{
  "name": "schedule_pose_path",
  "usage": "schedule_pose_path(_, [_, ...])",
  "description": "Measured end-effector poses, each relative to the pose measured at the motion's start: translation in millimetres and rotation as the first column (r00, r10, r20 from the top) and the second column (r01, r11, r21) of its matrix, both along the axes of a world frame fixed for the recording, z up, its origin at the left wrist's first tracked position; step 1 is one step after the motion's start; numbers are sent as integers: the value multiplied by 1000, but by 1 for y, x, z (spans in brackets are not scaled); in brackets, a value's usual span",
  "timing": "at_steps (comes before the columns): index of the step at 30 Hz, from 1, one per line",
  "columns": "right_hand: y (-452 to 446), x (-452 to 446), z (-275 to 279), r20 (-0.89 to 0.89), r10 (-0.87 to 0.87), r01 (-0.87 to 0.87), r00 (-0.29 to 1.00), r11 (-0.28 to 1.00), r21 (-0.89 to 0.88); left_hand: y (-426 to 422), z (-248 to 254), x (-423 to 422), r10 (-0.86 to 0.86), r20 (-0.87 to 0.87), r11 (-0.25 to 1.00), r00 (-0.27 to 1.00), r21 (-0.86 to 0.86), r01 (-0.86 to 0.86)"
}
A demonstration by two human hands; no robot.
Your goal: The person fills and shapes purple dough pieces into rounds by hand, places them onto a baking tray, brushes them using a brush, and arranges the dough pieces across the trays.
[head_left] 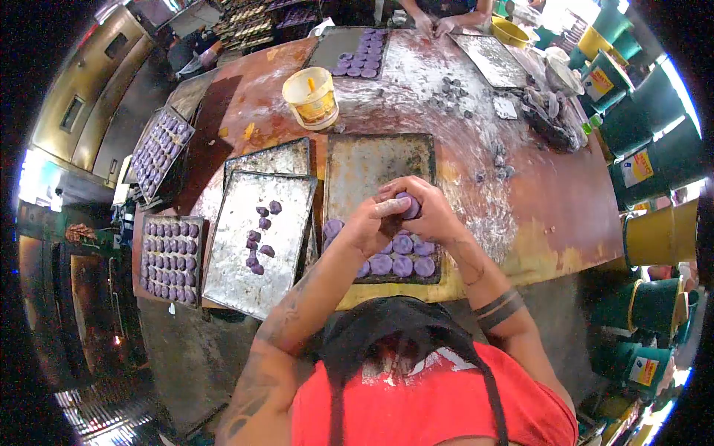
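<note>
Over the baking tray [379,157] in front of me, my left hand [372,223] and my right hand [431,212] are cupped together around a purple dough ball [408,206]. Fingers of both hands wrap it, and part of it shows between them. Below my hands, flattened purple dough rounds [402,265] sit in rows on the near part of that tray. To the left, a floured metal tray [223,253] carries several loose dark purple lumps [253,245]; it overlaps another tray [279,157] behind it.
A tray of purple pieces [169,256] lies at the left edge, and another [160,156] stands beyond it. A tub [312,104] stands mid-table. Purple lumps [448,93] lie scattered on flour. Across the table are a person's hands [435,26]. Buckets [654,171] line the right.
</note>
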State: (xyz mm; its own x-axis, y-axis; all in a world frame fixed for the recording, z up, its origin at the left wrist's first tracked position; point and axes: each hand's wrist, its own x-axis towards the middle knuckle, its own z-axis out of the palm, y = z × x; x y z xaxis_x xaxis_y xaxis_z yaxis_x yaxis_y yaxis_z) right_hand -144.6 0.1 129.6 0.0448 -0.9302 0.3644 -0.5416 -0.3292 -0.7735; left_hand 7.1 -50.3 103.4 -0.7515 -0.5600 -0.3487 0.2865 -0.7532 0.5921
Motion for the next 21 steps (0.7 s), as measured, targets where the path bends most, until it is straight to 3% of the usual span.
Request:
schedule_pose_path(2, [-3,-8,-2,-20,28,-27,999,999,20,0,-18,-4,-55,-91,993,994,96,63])
schedule_pose_path(3, [-2,-7,-7,-32,-63,61,997,995,-78,2,-13,-7,-49,-62,995,997,85,54])
schedule_pose_path(6, [5,0,-41,177,-302,286,937,952,112,3,-5,-14,-16,64,1000,998,26,15])
schedule_pose_path(7, [5,6,-43,192,-278,263,941,960,101,-6,-12,-13,5,132,1000,991,-19,-2])
schedule_pose_path(8, [8,6,-45,330,-306,235,893,942,238,-10,-19,-12,24,199,998,980,-62,-12])
schedule_pose_path(9, [10,5,-44,452,-351,188,820,912,365,-7,-8,-13,211,253,976,944,-100,-192])
schedule_pose_path(11, [5,-6,-48,589,-410,167,697,891,422,-4,-17,-22,348,324,776,880,-626,-76])
schedule_pose_path(12, [3,-14,-50,473,-426,190,771,864,467,-2,-25,-24,427,324,580,844,-814,18])
schedule_pose_path(13, [0,-22,-52,351,-427,216,834,836,504,-4,-40,-22,263,478,579,838,-773,259])
schedule_pose_path(15, [-3,-38,-61,35,-426,350,904,784,513,0,-72,-23,300,527,519,795,-790,327])
schedule_pose_path(16, [-4,-44,-72,37,-438,354,898,771,530,1,-80,-23,319,549,486,773,-795,364])
schedule_pose_path(18, [-6,-54,-101,41,-462,361,886,742,565,-9,-94,-14,307,487,579,818,-777,245])
schedule_pose_path(19, [-5,-61,-116,-164,-354,388,921,795,467,-14,-102,-7,308,499,615,810,-754,231])
schedule_pose_path(21, [-4,-72,-139,-568,-148,348,810,900,262,-22,-87,16,308,574,621,759,-726,297])
